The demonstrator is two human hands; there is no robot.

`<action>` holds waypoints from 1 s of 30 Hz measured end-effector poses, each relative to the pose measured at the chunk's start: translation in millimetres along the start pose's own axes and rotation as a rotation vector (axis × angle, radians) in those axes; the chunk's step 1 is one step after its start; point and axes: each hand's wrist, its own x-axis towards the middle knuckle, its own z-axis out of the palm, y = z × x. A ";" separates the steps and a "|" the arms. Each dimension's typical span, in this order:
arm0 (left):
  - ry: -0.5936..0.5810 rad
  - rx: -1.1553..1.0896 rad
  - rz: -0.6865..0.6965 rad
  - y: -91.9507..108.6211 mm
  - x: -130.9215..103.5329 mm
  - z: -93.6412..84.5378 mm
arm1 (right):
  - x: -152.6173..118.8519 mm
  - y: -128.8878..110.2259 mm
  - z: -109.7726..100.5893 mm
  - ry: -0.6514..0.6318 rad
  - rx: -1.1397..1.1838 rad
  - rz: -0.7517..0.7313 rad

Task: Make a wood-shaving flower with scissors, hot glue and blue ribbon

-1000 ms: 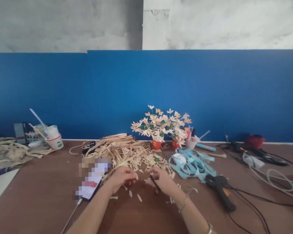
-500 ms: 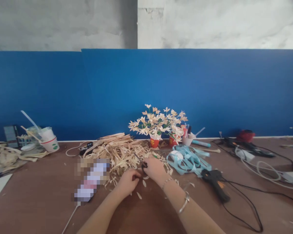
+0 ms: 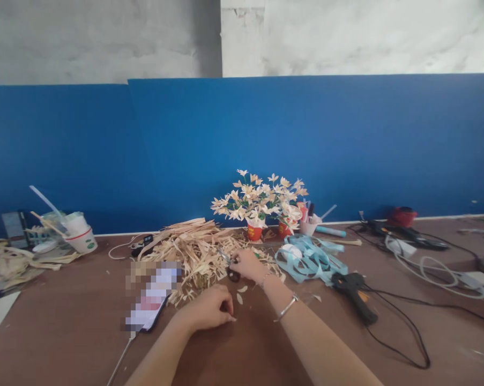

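My right hand (image 3: 247,265) is closed on dark-handled scissors (image 3: 232,274), whose blades point up and left over the edge of a heap of pale dry husk strips (image 3: 193,244). Lower and to the left, my left hand (image 3: 214,306) has its fingers pinched on a small pale petal-shaped piece (image 3: 232,319) just above the brown table (image 3: 233,359). Two loose cut petals (image 3: 240,298) lie between the hands. Behind the heap stand pale flowers (image 3: 258,198) in red and white cups (image 3: 254,230).
A phone (image 3: 153,297) with a cable lies left of my left hand. Light blue ribbon (image 3: 312,260) and a black glue gun (image 3: 355,297) with its cord are on the right. White cups (image 3: 81,239) stand far left; cables and a power strip (image 3: 406,236) lie far right.
My left hand has moved down, away from the scissors, with a small pale piece at its fingertips. My right hand has moved slightly up and left with the scissors.
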 end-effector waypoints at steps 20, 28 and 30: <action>0.440 -0.395 0.030 2.1 21.6 17.3 | -73.1 1.0 9.8 0.146 0.281 -0.136; 0.501 -0.063 0.140 11.9 14.1 10.7 | -62.7 14.9 25.2 0.081 0.610 0.044; 0.509 -0.058 0.163 12.2 14.4 10.2 | -61.9 16.0 25.3 0.074 0.633 0.035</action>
